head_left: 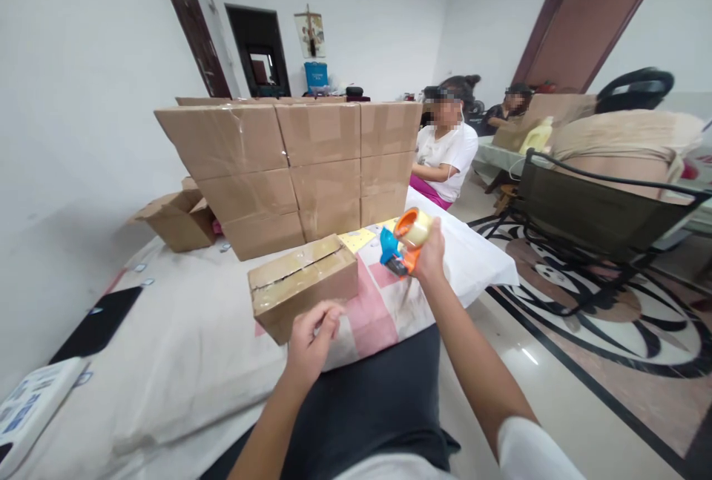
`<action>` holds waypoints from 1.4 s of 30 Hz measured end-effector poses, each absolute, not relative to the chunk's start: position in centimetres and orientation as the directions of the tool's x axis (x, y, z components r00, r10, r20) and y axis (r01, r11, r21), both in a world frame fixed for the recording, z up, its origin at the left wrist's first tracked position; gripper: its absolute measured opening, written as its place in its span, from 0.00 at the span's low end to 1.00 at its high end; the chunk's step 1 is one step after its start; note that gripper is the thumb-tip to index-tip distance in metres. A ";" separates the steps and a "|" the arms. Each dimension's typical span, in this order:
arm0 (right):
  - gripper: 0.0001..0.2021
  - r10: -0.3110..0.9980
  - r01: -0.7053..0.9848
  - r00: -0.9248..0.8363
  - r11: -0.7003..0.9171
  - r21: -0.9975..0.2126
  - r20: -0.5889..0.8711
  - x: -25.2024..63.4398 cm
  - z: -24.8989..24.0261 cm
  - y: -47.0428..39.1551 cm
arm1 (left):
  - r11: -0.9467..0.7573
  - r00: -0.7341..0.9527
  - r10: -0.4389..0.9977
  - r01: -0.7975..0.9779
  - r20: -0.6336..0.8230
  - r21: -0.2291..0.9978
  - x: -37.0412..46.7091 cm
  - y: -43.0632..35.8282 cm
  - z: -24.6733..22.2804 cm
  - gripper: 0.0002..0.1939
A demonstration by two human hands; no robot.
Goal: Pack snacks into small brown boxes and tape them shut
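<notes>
My right hand (pixel 431 251) is wrapped round a tape dispenser (pixel 409 235) with an orange and blue body and a roll of pale tape, held up above the bed cover. My left hand (pixel 316 335) is closed, fingers curled in toward the thumb, and nothing shows in it. It is just in front of a small cardboard box (pixel 305 283), overlapping its near side; whether it touches the box I cannot tell. The box lies on the cover, with shiny tape on top and a dark seam running along its length.
Behind the box rises a stack of taped cartons (pixel 320 168). An open carton (pixel 178 217) stands at the left by the wall. A person in a white shirt (pixel 448 150) sits beyond the stack. A folding chair (pixel 601 224) stands on the right; other people are farther back.
</notes>
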State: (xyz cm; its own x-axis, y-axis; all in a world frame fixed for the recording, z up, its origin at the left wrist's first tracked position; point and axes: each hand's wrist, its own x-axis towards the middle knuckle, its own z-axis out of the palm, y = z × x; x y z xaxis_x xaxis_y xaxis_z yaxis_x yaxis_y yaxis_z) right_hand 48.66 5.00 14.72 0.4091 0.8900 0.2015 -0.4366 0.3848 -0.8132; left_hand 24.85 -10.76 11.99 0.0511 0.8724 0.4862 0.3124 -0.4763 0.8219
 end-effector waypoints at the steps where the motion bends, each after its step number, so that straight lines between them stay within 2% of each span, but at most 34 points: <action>1: 0.23 0.891 -0.398 0.385 0.397 -0.827 0.242 48.3 14.9 7.1 | -0.461 0.056 0.881 0.322 0.470 0.827 24.6 -10.3 12.7 0.15; 4: 0.19 0.949 -0.252 0.187 0.295 -0.922 0.253 46.2 14.6 12.5 | -0.413 0.065 0.905 0.369 0.420 0.833 24.0 -8.7 15.2 0.15; 7: 0.15 0.987 -0.161 0.055 0.155 -0.975 0.148 43.8 13.2 15.9 | -0.369 0.082 0.925 0.432 0.372 0.823 23.2 -7.0 17.3 0.15; 10: 0.11 0.997 -0.104 0.024 0.081 -0.991 0.079 42.4 11.4 17.3 | -0.337 0.103 0.939 0.462 0.328 0.820 22.5 -5.7 18.6 0.15; 14: 0.08 0.991 -0.035 0.115 0.069 -0.997 0.064 43.1 10.4 16.0 | -0.307 0.127 0.951 0.475 0.281 0.825 21.8 -4.7 19.0 0.15; 17: 0.13 0.968 0.030 0.152 0.199 -0.980 0.201 44.2 12.2 12.1 | -0.312 0.152 0.950 0.546 0.274 0.778 21.6 -4.4 19.2 0.17; 18: 0.13 0.945 0.080 0.080 0.311 -0.947 0.317 44.4 13.3 10.3 | -0.320 0.166 0.947 0.589 0.276 0.742 21.6 -4.5 19.3 0.17; 19: 0.11 0.900 0.123 -0.067 0.436 -0.892 0.430 44.4 14.5 8.4 | -0.329 0.187 0.943 0.638 0.275 0.696 21.7 -4.5 19.5 0.17; 21: 0.08 0.752 0.152 -0.379 0.626 -0.765 0.540 44.0 17.1 4.6 | -0.346 0.224 0.936 0.735 0.273 0.583 22.2 -4.8 19.7 0.15; 22: 0.09 0.678 0.142 -0.463 0.693 -0.707 0.571 43.7 18.3 3.0 | -0.349 0.230 0.932 0.777 0.280 0.525 22.6 -5.0 19.8 0.14; 24: 0.07 0.574 0.132 -0.559 0.774 -0.619 0.599 42.8 19.9 0.6 | -0.337 0.213 0.926 0.838 0.311 0.430 23.3 -5.6 19.8 0.13; 27: 0.05 0.515 0.150 -0.564 0.832 -0.534 0.645 41.7 20.5 -0.9 | -0.242 0.118 0.940 0.892 0.320 0.382 23.9 -6.9 19.5 0.13; 30: 0.08 0.560 0.189 -0.437 0.822 -0.537 0.704 40.8 20.3 -0.7 | -0.015 -0.123 0.954 0.891 0.273 0.453 23.3 -8.8 19.2 0.15; 32: 0.09 0.588 0.198 -0.406 0.804 -0.561 0.699 40.1 20.3 -0.4 | 0.063 -0.228 0.935 0.860 0.270 0.507 22.7 -10.0 19.3 0.16; 34: 0.07 0.559 0.170 -0.502 0.812 -0.559 0.660 39.3 20.5 -0.3 | 0.054 -0.219 0.934 0.867 0.282 0.495 22.2 -11.0 19.6 0.16; 36: 0.06 0.473 0.135 -0.640 0.845 -0.517 0.606 38.5 20.8 -0.5 | 0.053 -0.173 0.949 0.911 0.263 0.408 21.8 -11.5 20.1 0.15; 39: 0.05 0.358 0.144 -0.745 0.910 -0.389 0.562 37.6 21.2 -1.1 | 0.069 -0.128 0.971 0.958 0.201 0.279 21.4 -11.6 20.3 0.14; 42: 0.05 0.313 0.193 -0.773 0.945 -0.264 0.553 37.2 21.3 -1.7 | 0.068 -0.124 0.970 0.964 0.207 0.257 20.9 -11.1 19.8 0.13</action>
